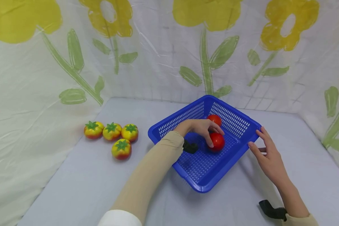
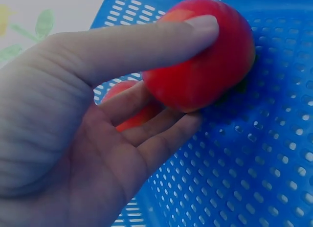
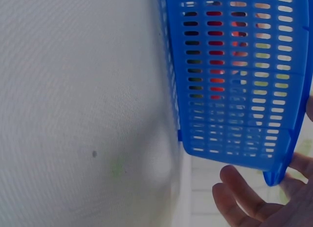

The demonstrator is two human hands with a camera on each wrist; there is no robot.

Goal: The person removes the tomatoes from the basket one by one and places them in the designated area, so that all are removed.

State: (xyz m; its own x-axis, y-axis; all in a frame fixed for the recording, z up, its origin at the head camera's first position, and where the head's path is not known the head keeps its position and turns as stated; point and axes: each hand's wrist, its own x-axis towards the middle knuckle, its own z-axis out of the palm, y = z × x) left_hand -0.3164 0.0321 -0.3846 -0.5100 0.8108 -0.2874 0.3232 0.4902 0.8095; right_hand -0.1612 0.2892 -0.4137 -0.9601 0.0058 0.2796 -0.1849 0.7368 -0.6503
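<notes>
The left hand [image 1: 201, 127] pinched a red tomato [image 1: 218, 143] between thumb and fingers, inside the blue basket [image 1: 202, 188]. A second tomato [image 1: 215, 119] lay just beyond that hand, in the same basket. The right hand [image 1: 271, 161] gripped the rim at the corner nearest it, thumb and forefinger on the edge. Four yellow-and-red fruits [image 1: 112, 131] sat on the bench [image 1: 87, 194], well to the left of the left hand.

Head view: bright, diffuse light; soft shadow beneath the blue basket [image 1: 224, 164] on the table [image 1: 82, 188]. Left-wrist view: hazy, low contrast. Right-wrist view: dimmer, basket backlit.
</notes>
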